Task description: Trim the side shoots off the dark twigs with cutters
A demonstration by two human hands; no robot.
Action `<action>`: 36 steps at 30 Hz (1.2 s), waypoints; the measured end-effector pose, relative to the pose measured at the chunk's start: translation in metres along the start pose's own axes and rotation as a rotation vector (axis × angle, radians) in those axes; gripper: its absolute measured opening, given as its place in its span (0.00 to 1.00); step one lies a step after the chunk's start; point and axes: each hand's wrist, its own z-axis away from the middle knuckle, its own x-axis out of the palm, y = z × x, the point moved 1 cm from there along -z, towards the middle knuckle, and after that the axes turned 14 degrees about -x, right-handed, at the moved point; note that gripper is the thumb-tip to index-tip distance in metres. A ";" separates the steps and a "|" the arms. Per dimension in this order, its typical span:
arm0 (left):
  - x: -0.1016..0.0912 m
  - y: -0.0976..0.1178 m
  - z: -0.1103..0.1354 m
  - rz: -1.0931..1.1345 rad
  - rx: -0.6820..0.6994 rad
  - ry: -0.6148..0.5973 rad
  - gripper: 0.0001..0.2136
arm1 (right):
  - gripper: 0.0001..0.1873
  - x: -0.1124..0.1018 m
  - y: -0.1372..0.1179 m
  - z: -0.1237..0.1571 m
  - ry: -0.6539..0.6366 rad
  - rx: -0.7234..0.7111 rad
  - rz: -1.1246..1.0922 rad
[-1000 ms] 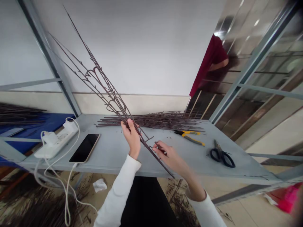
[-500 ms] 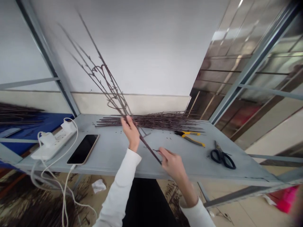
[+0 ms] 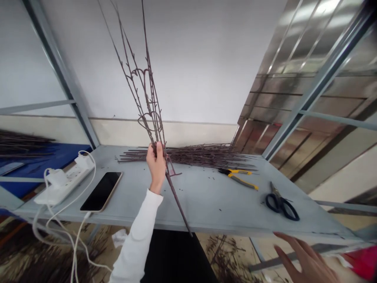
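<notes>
My left hand (image 3: 156, 167) is closed around a long, dark, thorny branch (image 3: 152, 110) and holds it nearly upright above the table. The branch's thin, forked top rises out of view, and its thick stem runs down past my hand towards the table's front edge. My right hand (image 3: 306, 259) is low at the lower right, below the table's front edge, with its fingers spread and nothing in them. It is well apart from the branch. A long pile of similar dark twigs (image 3: 188, 155) lies across the back of the grey metal table (image 3: 200, 208).
Yellow-handled pliers (image 3: 237, 177) and black-handled scissors (image 3: 281, 206) lie at the right of the table. A black phone (image 3: 101, 191) and a white power strip (image 3: 63, 182) with cables are at the left. More twigs (image 3: 226, 255) cover the floor below.
The branch has swung from a slant to nearly upright. My right hand has moved away from the stem, down to the lower right, and its fingers have spread open.
</notes>
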 end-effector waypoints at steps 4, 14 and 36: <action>0.011 0.005 0.011 0.081 -0.039 -0.003 0.19 | 0.17 -0.009 -0.108 -0.080 -0.129 -0.188 -0.464; 0.015 0.005 0.025 0.109 0.018 0.095 0.19 | 0.22 0.034 -0.228 -0.193 -0.213 -0.705 -0.501; 0.033 0.006 0.050 0.065 -0.144 -0.003 0.18 | 0.29 0.060 -0.196 -0.080 0.401 -0.225 -0.471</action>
